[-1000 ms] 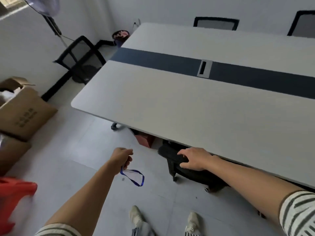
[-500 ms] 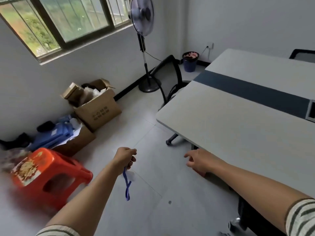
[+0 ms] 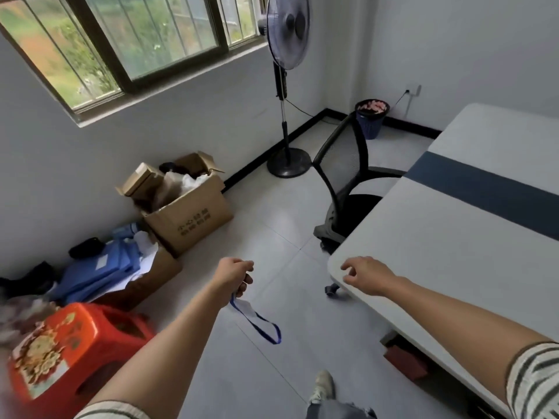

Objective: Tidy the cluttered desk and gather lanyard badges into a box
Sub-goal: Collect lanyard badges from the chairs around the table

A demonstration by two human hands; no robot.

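The left hand (image 3: 234,276) is closed in a fist around the top of a blue lanyard (image 3: 266,328). The strap hangs from the fist in a loop over the grey floor tiles, clear of the floor. A white badge (image 3: 246,306) sits on the strap just under the fingers. What is printed on the card is too blurred to read.

The right hand (image 3: 364,275) holds nothing. Its fingers are loosely curled, palm down, over the near rounded corner of the white counter (image 3: 453,252). I cannot tell whether they touch the surface. A dark blue stripe crosses the counter further back.

To the left, an open cardboard box (image 3: 187,219) stands against the wall under the window (image 3: 127,40), with a smaller carton and pale wrapping sticking out of its top. Just beside it, nearer the camera, a lower brown box (image 3: 160,272) carries a heap of blue folders (image 3: 99,270) and white paper. A red plastic stool (image 3: 69,343) with a flowered top stands at the lower left, blurred.

A black mesh office chair (image 3: 348,164) is pushed against the counter's far end. A pedestal fan (image 3: 287,31) stands by the wall behind it, and a dark blue waste bin (image 3: 372,117) sits in the corner. One light shoe (image 3: 325,385) shows at the bottom edge.
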